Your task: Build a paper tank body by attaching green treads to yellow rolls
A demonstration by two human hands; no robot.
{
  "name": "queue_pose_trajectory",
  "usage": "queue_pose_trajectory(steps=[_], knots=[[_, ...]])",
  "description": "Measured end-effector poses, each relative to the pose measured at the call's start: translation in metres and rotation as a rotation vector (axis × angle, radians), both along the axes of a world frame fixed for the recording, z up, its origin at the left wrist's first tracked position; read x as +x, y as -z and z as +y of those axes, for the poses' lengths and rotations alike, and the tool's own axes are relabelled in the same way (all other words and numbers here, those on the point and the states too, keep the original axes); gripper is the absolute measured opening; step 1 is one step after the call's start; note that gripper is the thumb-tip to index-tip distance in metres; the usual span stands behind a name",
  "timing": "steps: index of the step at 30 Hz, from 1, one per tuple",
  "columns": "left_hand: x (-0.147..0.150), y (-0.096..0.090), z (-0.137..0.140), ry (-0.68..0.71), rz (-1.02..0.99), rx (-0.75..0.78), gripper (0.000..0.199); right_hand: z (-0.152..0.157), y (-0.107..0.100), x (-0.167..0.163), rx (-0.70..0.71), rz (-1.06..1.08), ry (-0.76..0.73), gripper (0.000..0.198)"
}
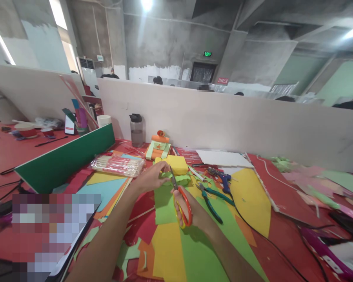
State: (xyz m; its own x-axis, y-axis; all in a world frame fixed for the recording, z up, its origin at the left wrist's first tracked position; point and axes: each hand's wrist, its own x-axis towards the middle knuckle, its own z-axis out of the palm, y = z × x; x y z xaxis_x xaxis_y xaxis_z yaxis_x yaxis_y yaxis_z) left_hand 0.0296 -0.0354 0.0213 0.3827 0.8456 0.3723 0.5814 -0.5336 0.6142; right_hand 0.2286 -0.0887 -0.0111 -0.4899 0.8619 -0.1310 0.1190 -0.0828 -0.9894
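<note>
The light green paper sheet (164,201) lies just below the middle of the frame on a red table (14,150), over larger yellow and green sheets. Its far edge is pinched by the left hand (151,177), fingers closed on the paper near a yellow foam block (176,163). The right hand (191,209) grips a pair of scissors with red and yellow handles (181,201), fingers through the loops; the blades point away from the person, and their tips meet the green paper right beside the left fingertips.

Judging by how things lie, the cut looks to be under way at the sheet's far edge: small green offcuts (182,179) sit just past the blades, while most of the sheet remains whole. Whether a shape is marked on it cannot be made out.

To the right of centre rest teal-handled pliers (213,199) and a blue glue gun (223,179). A small paper model in green and orange (159,148) stands further back, near a grey water bottle (136,130).
</note>
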Motion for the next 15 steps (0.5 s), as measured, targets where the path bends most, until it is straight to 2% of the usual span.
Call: queue_pose_trajectory(steps=[4,8,12,15], knots=[[-0.001,-0.001,0.001,-0.016,-0.035,-0.019,0.020,0.000,-0.003,0.000,0.003,-0.002,-0.002,0.038],[-0.006,-0.004,0.004,-0.085,-0.224,-0.011,0.021,0.004,-0.013,0.004,0.049,0.036,0.032,0.041],[-0.015,-0.005,0.012,-0.252,-0.460,0.017,0.022,0.012,-0.030,0.021,0.163,-0.008,0.101,0.044],[-0.024,-0.003,0.018,-0.414,-0.502,0.020,0.022,0.015,-0.046,0.039,0.345,-0.188,0.106,0.040]])
